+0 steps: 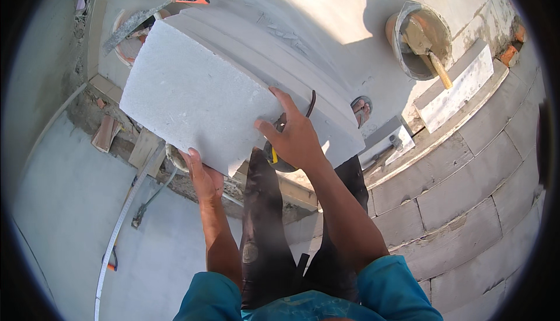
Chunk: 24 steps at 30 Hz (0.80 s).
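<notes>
A large pale masonry block [195, 96] lies tilted in front of me, its broad flat face turned up. My left hand [204, 178] grips its near lower edge, thumb on top and the other fingers partly hidden underneath. My right hand [296, 140] is at the block's right end, with thumb and forefinger reaching onto its face. Tucked under that palm is a black-and-yellow tape measure [279, 160], mostly covered by the hand; a dark strap sticks out beyond the knuckles. More pale blocks [268, 67] lie just behind the held one.
A handsaw [137, 26] with an orange handle rests at the back left over a bucket [125, 53]. Another bucket [440, 20] holds a wooden-handled trowel [429, 55]. Block walling [443, 181] fills the right. A long graduated strip [119, 227] runs down the left. Someone's foot [361, 110] shows behind the blocks.
</notes>
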Tool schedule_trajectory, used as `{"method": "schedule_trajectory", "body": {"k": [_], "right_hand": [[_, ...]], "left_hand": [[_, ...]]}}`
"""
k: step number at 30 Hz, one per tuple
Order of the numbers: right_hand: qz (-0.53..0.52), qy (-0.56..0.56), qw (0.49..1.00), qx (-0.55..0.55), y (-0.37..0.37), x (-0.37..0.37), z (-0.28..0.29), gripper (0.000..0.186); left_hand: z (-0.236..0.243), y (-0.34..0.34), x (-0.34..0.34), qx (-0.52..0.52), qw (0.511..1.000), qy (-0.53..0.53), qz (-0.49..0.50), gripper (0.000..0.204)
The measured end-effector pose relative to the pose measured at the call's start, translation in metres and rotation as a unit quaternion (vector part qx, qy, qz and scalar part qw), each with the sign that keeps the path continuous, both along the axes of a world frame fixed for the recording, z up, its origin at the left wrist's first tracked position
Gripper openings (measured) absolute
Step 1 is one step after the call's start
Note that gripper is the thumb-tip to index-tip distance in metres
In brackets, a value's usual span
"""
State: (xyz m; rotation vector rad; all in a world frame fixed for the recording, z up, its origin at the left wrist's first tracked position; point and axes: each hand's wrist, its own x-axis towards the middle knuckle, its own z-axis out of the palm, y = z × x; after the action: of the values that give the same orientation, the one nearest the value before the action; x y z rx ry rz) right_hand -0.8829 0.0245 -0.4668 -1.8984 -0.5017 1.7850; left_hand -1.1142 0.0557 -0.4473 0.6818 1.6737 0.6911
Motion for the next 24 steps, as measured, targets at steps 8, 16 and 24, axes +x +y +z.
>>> {"method": "schedule_trajectory", "body": {"k": [8,16,24], "right_hand": [[-0.146,0.157,0.976,0.030,-0.005,0.034,-0.025,0.068],[-0.420,0.287,0.860,-0.031,-0.114,0.125,0.028,0.038],[-0.473,0.162,0.844,-0.194,-0.268,0.125,0.009,0.031]], "left_hand": [[0.039,0.011,0.066,0.132,0.976,0.160,-0.068,0.087],[0.025,0.082,0.208,0.121,0.984,0.109,-0.067,0.097],[-0.162,0.148,0.363,0.142,0.861,0.411,-0.263,0.105]]}}
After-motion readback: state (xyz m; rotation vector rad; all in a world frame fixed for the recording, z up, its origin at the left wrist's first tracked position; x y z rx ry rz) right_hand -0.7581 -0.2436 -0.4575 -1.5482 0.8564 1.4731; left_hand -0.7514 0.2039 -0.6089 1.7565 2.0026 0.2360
